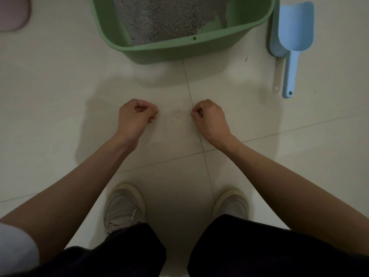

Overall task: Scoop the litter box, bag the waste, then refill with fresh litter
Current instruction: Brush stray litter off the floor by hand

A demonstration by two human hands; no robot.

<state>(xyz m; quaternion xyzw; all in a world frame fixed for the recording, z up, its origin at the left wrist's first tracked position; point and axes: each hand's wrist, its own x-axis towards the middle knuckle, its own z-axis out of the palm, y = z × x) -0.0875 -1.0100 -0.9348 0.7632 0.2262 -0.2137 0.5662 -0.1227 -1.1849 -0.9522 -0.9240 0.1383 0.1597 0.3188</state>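
Observation:
A green litter box [179, 48] stands on the tiled floor at the top of the view, with grey litter [159, 19] inside and a bare patch of its bottom at the right. To its right lies a blue scoop [295, 37], its handle pointing toward me, with a second blue scoop [276, 47] half under it. My left hand [135, 114] and my right hand [209, 114] hover in front of the box, both with fingers curled and nothing visible in them. A few litter grains [177, 113] lie on the floor between them.
A pink mat [14, 13] lies at the top left corner. My two grey shoes [123, 206] and dark trouser legs fill the bottom of the view. The floor is pale tile with dark grout lines.

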